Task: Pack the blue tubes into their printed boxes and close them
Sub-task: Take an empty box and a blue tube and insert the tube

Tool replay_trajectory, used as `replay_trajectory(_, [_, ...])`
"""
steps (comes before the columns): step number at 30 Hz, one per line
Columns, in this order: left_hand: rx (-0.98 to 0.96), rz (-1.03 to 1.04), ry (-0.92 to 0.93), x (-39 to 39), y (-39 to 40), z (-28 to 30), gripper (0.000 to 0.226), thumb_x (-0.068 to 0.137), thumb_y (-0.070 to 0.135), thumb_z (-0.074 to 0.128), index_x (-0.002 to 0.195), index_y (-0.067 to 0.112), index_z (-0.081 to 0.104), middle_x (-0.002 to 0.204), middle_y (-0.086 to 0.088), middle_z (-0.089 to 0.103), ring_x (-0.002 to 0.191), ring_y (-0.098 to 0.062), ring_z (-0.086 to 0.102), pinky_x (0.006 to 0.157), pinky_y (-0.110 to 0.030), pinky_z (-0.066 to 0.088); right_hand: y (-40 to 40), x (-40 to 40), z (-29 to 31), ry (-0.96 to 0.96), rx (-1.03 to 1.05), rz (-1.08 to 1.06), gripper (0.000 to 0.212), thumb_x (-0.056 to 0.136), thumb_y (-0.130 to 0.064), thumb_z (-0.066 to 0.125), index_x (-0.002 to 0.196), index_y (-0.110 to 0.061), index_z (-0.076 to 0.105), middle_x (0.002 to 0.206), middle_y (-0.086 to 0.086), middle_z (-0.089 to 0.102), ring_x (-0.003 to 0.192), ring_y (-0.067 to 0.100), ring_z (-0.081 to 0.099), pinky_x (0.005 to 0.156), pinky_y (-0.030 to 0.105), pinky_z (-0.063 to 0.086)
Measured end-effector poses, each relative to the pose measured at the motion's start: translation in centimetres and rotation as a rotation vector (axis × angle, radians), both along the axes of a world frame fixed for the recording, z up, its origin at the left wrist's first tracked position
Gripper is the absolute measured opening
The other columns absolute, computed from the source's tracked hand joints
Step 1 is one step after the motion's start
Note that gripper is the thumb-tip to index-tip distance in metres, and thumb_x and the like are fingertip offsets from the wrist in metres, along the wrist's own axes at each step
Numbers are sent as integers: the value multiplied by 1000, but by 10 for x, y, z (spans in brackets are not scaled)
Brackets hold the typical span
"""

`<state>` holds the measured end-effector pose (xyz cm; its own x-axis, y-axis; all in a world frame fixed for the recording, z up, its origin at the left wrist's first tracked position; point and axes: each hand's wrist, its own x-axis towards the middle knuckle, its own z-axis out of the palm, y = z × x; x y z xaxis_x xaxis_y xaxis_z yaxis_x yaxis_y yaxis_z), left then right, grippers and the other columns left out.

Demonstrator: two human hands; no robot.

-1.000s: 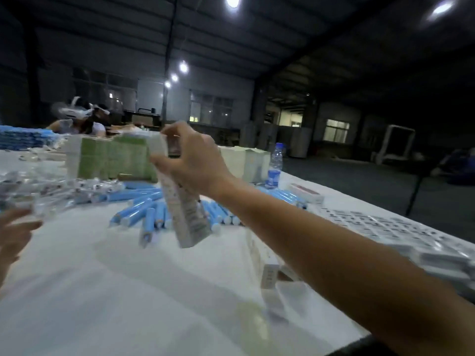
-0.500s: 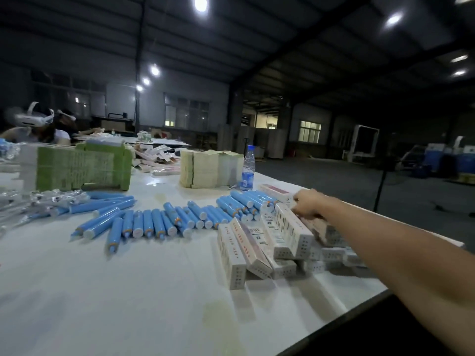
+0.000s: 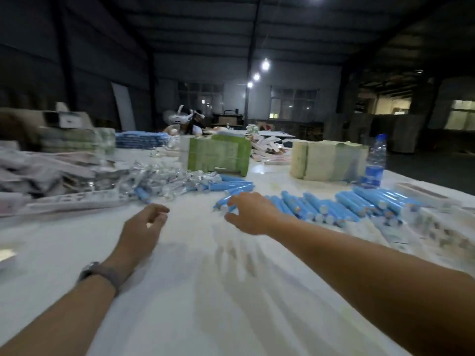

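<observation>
A white-covered table (image 3: 200, 291) fills a dim warehouse with ceiling lights. Blue tubes (image 3: 321, 204) lie in a row mid-table, printed boxes (image 3: 437, 227) blurred at right. The right hand (image 3: 249, 214) spreads fingers over the nearest tube; the left hand (image 3: 144, 227) hovers loosely curled, holding nothing.

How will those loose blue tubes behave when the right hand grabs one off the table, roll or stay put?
Likely to roll: the blue tubes are round, lying flat and loose on the smooth white table. Neighbours touch side by side, so lifting one near the right hand may nudge others. They look slim and probably light; stiffness is unclear in this blur. The left hand holds nothing.
</observation>
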<state>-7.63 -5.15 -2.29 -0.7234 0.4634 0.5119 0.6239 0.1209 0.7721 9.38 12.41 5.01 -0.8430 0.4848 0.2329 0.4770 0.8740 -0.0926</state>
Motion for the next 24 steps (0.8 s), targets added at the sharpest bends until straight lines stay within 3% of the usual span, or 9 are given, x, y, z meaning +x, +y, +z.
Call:
replay_trajectory(2, [9,63,56,3,-6,1,15,95,5,60,95,19,65,87,-4,66,83,-20,58,67,-21,34,-38,-48,-28,14,-71,126,50,97,-49,48,142,-27,45,145,4,46,132,31,42,105,44,39])
replay_trajectory(5, [17,145,49,-4,-15,1,20,92,0,57,97,16,68,90,-4,69,84,-19,59,76,-27,42,-77,-92,-63,17,-100,197,55,98,-52,41,147,-28,35,149,2,40,136,29,32,109,47,33])
replay_trajectory(8, [-5,194,108,-12,-23,2,24,89,-3,54,99,13,69,93,-6,70,89,-22,62,84,-32,48,-83,-112,-84,-15,-80,178,58,97,-58,32,150,-33,29,154,-4,35,142,27,26,113,51,23])
replay_trajectory(11, [-86,329,105,-27,-39,2,26,91,1,50,103,17,67,94,-2,67,94,-23,60,85,-35,49,-83,-120,-87,-7,-67,171,57,96,-59,27,148,-35,30,154,-5,36,142,26,26,112,52,22])
replay_trajectory(15, [-315,542,264,-51,-69,13,22,89,15,53,105,23,66,103,0,66,105,-27,58,87,-40,48,-89,-121,-89,4,-66,209,53,97,-56,27,144,-33,36,150,-3,41,138,28,30,110,54,24])
replay_trajectory(17, [-544,696,407,-71,-89,25,22,90,22,50,106,25,65,111,-3,65,109,-31,55,90,-43,45,-86,-120,-86,11,-59,212,52,98,-55,27,144,-32,37,149,-1,41,137,29,30,110,54,24])
replay_trajectory(19, [-864,822,309,-93,-116,35,26,96,25,40,110,21,60,121,-9,57,117,-37,49,100,-52,40,-86,-118,-87,0,-62,212,51,99,-54,27,143,-31,38,148,0,42,136,29,30,109,53,24])
replay_trajectory(21, [-1062,833,70,-112,-149,40,32,99,21,34,116,13,60,128,-14,56,124,-41,48,107,-58,34,-88,-117,-89,-4,-59,220,50,99,-53,27,142,-30,40,147,1,43,135,29,31,108,53,25])
replay_trajectory(24, [-1235,686,-30,-110,-184,41,32,99,14,42,115,4,67,129,-18,63,119,-33,58,102,-37,46,-88,-117,-88,0,-62,219,50,99,-53,28,141,-29,41,145,2,44,134,29,33,107,52,26])
